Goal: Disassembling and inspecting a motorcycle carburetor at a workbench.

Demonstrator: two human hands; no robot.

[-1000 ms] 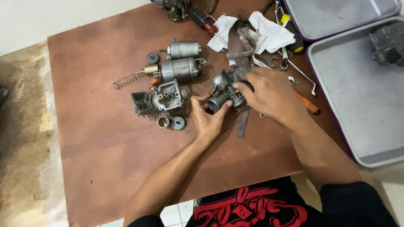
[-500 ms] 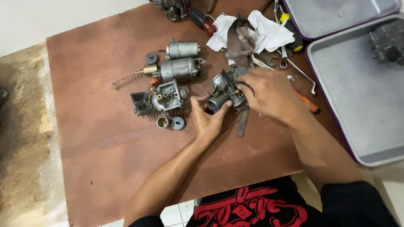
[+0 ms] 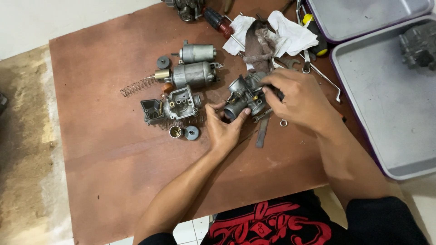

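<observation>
Head view: carburetor body held over the brown desk.
Left hand cups its underside, fingers curled; right hand fingers pinch its top.

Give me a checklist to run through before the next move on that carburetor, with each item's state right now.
1. Carburetor body held by both hands: ok; left hand cups it from below, right hand grips its upper side.
2. Body clear of the brown board: cannot tell; the hands hide its underside.
3. Loose small parts away from the hands: ok; spring and round cap lie to the left.
4. Second carburetor body out of the way: ok, apart on the board.
5. Rag within reach: ok, just behind the hands.
6. Grey tray free for parts: ok, mostly bare.
</observation>
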